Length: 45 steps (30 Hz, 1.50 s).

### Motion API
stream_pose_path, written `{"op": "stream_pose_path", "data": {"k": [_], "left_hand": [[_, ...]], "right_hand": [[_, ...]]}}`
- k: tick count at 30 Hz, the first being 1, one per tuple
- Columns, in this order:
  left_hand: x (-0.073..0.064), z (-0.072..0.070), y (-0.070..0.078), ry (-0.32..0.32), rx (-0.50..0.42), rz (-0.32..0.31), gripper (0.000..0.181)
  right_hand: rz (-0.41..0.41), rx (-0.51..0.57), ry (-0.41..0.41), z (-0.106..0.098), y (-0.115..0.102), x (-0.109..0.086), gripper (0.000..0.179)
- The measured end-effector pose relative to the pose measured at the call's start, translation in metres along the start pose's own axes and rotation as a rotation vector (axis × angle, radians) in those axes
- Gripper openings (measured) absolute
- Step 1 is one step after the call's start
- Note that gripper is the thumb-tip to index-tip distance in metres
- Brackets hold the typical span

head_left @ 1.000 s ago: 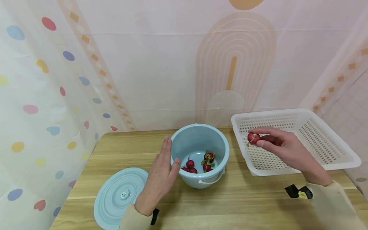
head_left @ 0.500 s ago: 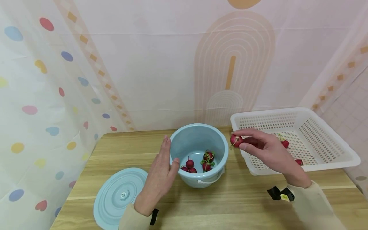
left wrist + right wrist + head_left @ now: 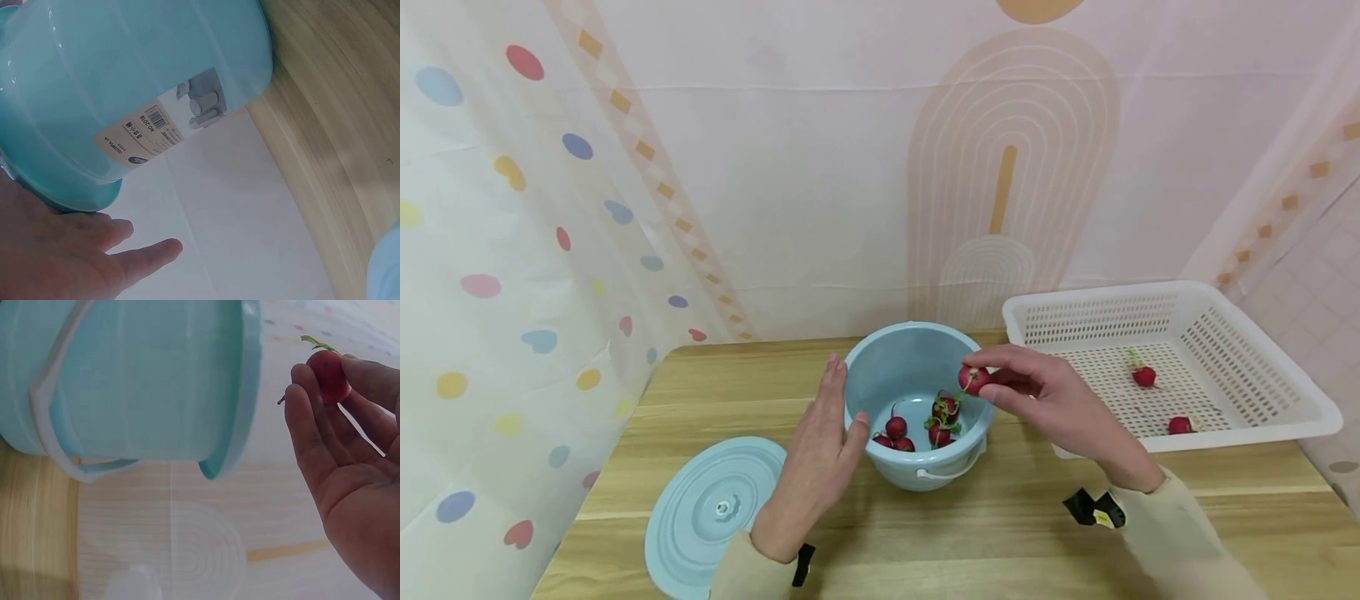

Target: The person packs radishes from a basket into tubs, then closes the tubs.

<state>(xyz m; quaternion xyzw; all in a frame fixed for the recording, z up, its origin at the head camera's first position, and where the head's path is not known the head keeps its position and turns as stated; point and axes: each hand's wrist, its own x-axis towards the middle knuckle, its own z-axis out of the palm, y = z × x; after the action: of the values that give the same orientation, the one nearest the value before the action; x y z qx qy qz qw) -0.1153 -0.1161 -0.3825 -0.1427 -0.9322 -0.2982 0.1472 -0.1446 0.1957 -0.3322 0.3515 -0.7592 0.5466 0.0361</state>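
Note:
A light blue bucket [image 3: 901, 354] stands on the wooden table with several radishes [image 3: 896, 427] at its bottom, some with green leaf stubs. My right hand [image 3: 1048, 400] pinches a red radish [image 3: 974, 380] between thumb and fingers, over the bucket's right rim. In the right wrist view that radish [image 3: 329, 376] shows a thin root and a bit of green, beyond the bucket's rim [image 3: 247, 387]. My left hand [image 3: 816, 454] rests at the bucket's left rim, fingers straight and thumb spread. The left wrist view shows its fingers beside the rim and a printed label [image 3: 159, 119] on the bucket's side.
A white slotted basket [image 3: 1292, 408] sits at the right with two radishes in it, one radish [image 3: 1144, 377] farther back and another radish [image 3: 1180, 425] nearer. The round blue lid [image 3: 700, 508] lies at the left by my left forearm. A patterned curtain [image 3: 805, 208] hangs behind the table.
My right hand has carried the radish leftward from over the white basket to the bucket's right rim. The radishes in the basket have come into sight. My left hand has stayed at the rim.

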Motion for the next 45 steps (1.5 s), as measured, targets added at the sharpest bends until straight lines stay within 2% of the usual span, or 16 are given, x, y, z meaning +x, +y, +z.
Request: {"op": "stream_pose_path", "data": {"k": [7,12,21,28,34,45], "left_hand": [[0.001,0.000,0.001,-0.005,-0.003,-0.002,0.070],[0.000,-0.001,0.001,-0.003,0.004,-0.001,0.071],[0.001,-0.002,0.001,-0.006,0.007,-0.006,0.071],[0.001,-0.002,0.001,-0.014,0.002,-0.007,0.071],[0.001,-0.001,0.002,-0.017,0.008,-0.007,0.070],[0.001,-0.001,0.000,-0.006,0.002,0.002,0.071]], "right_hand": [[0.007,-0.123,-0.041,0.012,0.001,0.009,0.034],[-0.039,-0.183,-0.080,0.018,0.000,0.016,0.034],[-0.116,-0.371,-0.228,0.027,0.002,0.029,0.032],[-0.084,-0.527,-0.274,0.032,0.000,0.033,0.032],[-0.071,-0.552,-0.231,0.029,-0.002,0.030,0.031],[-0.056,-0.427,-0.061,0.002,-0.004,-0.001,0.028]]}}
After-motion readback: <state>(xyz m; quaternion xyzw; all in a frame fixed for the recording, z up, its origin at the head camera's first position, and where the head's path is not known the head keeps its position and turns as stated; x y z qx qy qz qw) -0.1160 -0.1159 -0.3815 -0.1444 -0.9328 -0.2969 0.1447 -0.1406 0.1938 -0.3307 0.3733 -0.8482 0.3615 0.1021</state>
